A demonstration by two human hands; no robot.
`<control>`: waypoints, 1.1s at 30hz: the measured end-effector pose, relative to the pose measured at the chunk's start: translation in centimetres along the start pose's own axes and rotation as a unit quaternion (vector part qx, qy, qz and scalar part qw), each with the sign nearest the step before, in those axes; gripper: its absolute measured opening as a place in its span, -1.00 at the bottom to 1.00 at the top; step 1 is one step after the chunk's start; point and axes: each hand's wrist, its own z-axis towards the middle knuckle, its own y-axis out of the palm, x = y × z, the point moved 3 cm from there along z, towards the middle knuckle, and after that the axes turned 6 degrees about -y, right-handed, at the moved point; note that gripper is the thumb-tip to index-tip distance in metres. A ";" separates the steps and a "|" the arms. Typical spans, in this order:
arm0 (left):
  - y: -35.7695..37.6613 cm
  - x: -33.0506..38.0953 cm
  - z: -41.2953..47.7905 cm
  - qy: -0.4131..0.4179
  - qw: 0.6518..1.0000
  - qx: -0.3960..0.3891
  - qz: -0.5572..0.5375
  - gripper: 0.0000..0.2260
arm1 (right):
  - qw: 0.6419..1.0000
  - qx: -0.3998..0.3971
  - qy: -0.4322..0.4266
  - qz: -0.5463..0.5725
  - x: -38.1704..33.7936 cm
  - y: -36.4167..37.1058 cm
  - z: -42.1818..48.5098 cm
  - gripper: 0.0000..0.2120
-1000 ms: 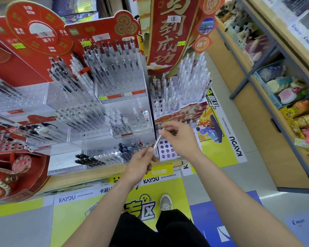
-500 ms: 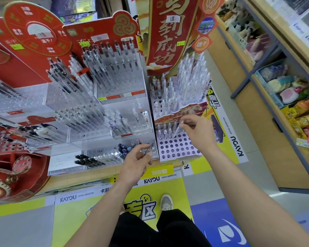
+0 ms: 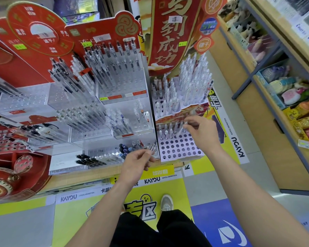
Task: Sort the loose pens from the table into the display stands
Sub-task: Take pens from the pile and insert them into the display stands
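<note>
Clear-bodied and tilted, the pen [image 3: 182, 130] is pinched at the fingertips of the outstretched right hand [image 3: 202, 133] over the white holed stand [image 3: 177, 148] at right, while the nearer left hand [image 3: 136, 162], fingers curled, grips what seems a second pen [image 3: 153, 146].

Pale lilac stand [image 3: 177, 150] dotted with rows of dark round holes, under the right grip [image 3: 202, 132]; red banner [image 3: 169, 32] with gold characters beyond it; yellow-and-blue floor [image 3: 70, 220]; black trousers [image 3: 159, 229]; grey shoe [image 3: 166, 202].
</note>
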 end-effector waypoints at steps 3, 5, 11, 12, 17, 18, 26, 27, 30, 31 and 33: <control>0.0 0.2 -0.1 0.016 1.000 0.001 0.020 -0.85 | 0.999 -0.032 -0.008 -0.014 0.4 1.2 -0.3 -0.84; -0.1 0.2 -0.2 0.026 0.999 0.003 0.020 -0.87 | 0.998 -0.051 -0.014 -0.026 0.4 2.1 -0.5 -0.84; -0.2 0.2 -0.3 0.029 1.000 -0.003 -0.010 -0.87 | 0.997 -0.053 0.001 -0.058 0.1 3.9 -0.6 -0.81; -0.2 0.2 -0.3 0.029 1.000 -0.005 -0.007 -0.86 | 0.996 -0.052 0.005 -0.066 0.0 3.9 -0.6 -0.81; -0.1 0.5 -0.4 0.041 0.999 -0.011 0.025 -0.81 | 0.995 -0.045 0.009 -0.091 -0.4 3.3 -0.8 -0.79; -0.1 0.6 -0.4 0.042 0.999 -0.012 0.025 -0.82 | 0.996 -0.030 0.007 -0.088 -0.8 3.0 -1.0 -0.79; 1.2 0.9 0.0 0.060 0.997 -0.028 0.038 -0.83 | 0.984 -0.168 -0.028 0.050 -6.1 4.7 -3.4 -0.72; 1.3 0.9 0.0 0.060 0.997 -0.029 0.037 -0.83 | 0.984 -0.167 -0.021 0.056 -6.1 5.0 -3.4 -0.72; 1.1 1.0 -0.2 0.056 0.998 -0.031 0.017 -0.83 | 0.983 -0.160 -0.005 0.085 -6.2 5.1 -3.3 -0.74; 1.0 1.0 -0.3 0.058 0.998 -0.030 0.014 -0.83 | 0.983 -0.158 -0.001 0.097 -6.2 5.1 -3.3 -0.74; 0.9 1.2 -0.3 0.063 0.997 -0.027 0.033 -0.84 | 0.982 -0.147 0.009 0.115 -6.1 4.9 -3.2 -0.75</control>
